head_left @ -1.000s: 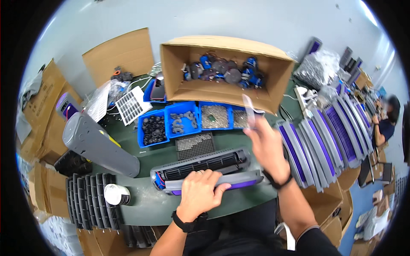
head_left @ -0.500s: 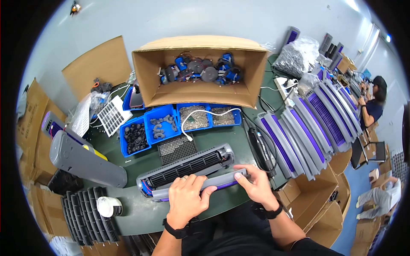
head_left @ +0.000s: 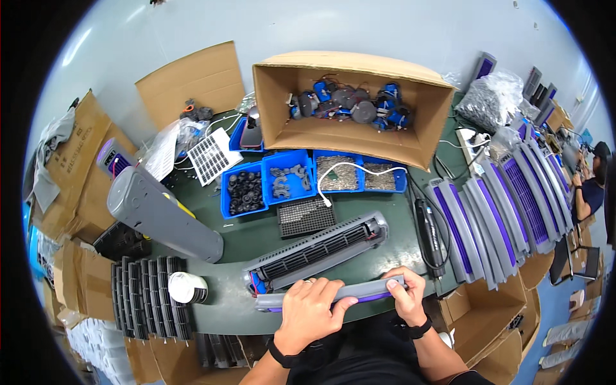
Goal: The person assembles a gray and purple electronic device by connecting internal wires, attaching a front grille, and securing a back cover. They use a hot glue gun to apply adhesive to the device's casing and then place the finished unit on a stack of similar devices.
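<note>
A long grey cover panel with a purple strip point(head_left: 375, 288) is held along the table's front edge. My left hand point(head_left: 314, 313) lies over its left-middle part, fingers across the top and thumb along the near side. At its right end, my right hand point(head_left: 408, 296) grips the panel between thumb and fingers. Just beyond it rests an open grey tower fan housing point(head_left: 317, 249), its black slatted rotor showing and blue and red wires at its left end. The panel lies close along the housing's near side; whether they touch at the left end I cannot tell.
Blue bins point(head_left: 292, 192) of small parts stand behind the housing, below a cardboard box point(head_left: 279, 135) of motors. An electric screwdriver point(head_left: 431, 234) and stacked grey-purple covers point(head_left: 513, 199) are at right. Left are another fan housing point(head_left: 167, 212), a white tub point(head_left: 185, 289) and black grilles point(head_left: 144, 301).
The whole scene has shifted right in the view. The panel has come a little away from the housing toward me, both hands still on it.
</note>
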`<state>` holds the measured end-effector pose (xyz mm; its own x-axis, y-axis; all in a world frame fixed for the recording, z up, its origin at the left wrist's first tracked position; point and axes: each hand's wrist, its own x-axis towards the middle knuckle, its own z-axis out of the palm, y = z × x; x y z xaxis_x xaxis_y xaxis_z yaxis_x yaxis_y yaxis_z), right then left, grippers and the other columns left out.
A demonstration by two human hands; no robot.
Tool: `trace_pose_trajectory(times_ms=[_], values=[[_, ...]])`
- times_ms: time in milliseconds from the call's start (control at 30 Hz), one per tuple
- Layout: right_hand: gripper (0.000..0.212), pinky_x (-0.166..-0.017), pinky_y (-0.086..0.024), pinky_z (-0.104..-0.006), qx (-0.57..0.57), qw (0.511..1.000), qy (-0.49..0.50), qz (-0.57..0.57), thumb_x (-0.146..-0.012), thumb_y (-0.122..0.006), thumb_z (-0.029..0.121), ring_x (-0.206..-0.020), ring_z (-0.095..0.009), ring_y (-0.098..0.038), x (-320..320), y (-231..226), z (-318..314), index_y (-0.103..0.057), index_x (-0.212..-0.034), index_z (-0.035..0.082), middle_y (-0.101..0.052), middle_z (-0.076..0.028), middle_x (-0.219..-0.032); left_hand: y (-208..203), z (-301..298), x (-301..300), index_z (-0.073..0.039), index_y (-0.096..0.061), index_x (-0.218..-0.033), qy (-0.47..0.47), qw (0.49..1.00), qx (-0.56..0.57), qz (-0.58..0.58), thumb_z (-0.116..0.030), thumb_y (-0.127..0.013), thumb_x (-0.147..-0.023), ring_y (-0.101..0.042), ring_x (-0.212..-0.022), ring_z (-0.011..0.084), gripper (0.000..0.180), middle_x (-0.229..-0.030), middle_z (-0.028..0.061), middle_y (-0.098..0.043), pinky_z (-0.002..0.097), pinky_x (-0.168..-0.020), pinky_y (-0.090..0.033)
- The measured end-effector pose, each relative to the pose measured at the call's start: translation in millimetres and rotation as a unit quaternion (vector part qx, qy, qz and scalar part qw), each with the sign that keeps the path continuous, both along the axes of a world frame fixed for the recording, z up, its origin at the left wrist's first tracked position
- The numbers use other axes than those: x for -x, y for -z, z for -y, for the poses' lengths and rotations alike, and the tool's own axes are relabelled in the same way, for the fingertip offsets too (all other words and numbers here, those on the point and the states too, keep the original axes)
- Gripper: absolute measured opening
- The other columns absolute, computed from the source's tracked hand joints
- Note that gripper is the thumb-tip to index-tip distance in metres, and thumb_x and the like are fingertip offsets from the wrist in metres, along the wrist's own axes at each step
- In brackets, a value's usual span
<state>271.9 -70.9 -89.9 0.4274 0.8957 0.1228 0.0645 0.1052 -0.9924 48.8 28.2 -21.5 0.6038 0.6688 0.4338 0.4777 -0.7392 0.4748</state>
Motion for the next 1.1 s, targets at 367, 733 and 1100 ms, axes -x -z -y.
trace_pose_trajectory(times_ms=[367, 733, 1100], values=[[0.026, -0.072, -0.046, -0.0289, -0.019, 1.000, 0.003, 0.014, -0.092, -0.070, 0.020, -0.077, -0.014, -0.060, 0.4, 2.5, -0.3, -0.071, -0.095, -0.006, -0.072, -0.013, -0.088, 3.8, 2.6, -2.9, -0.010, -0.075, -0.089, -0.013, 0.999, -0.038, -0.008, -0.047, -0.086, -0.083, -0.064, -0.064, 0.0253, 0.039, -0.073, 0.0042, -0.066, 0.0370, -0.063, -0.046], [0.026, -0.071, -0.048, -0.0270, -0.016, 0.999, -0.019, -0.020, -0.092, -0.071, 0.019, -0.077, -0.011, -0.062, -2.0, 3.0, -0.9, -0.074, -0.102, -0.004, -0.075, -0.008, -0.090, 4.4, 2.1, -3.6, -0.009, -0.075, -0.089, -0.013, 0.999, -0.044, -0.006, -0.046, -0.087, -0.082, -0.064, -0.064, 0.0252, 0.039, -0.073, 0.0050, -0.066, 0.0374, -0.063, -0.046], [0.023, -0.071, -0.049, -0.0278, -0.033, 0.998, -0.033, -0.029, -0.092, -0.071, 0.017, -0.077, -0.013, -0.064, -5.3, 5.9, -1.5, -0.074, -0.096, -0.006, -0.074, -0.010, -0.088, 2.1, 4.0, -3.8, -0.009, -0.075, -0.089, -0.015, 0.999, -0.038, -0.002, -0.045, -0.088, -0.081, -0.065, -0.065, 0.0248, 0.038, -0.074, 0.0045, -0.067, 0.0365, -0.064, -0.046]])
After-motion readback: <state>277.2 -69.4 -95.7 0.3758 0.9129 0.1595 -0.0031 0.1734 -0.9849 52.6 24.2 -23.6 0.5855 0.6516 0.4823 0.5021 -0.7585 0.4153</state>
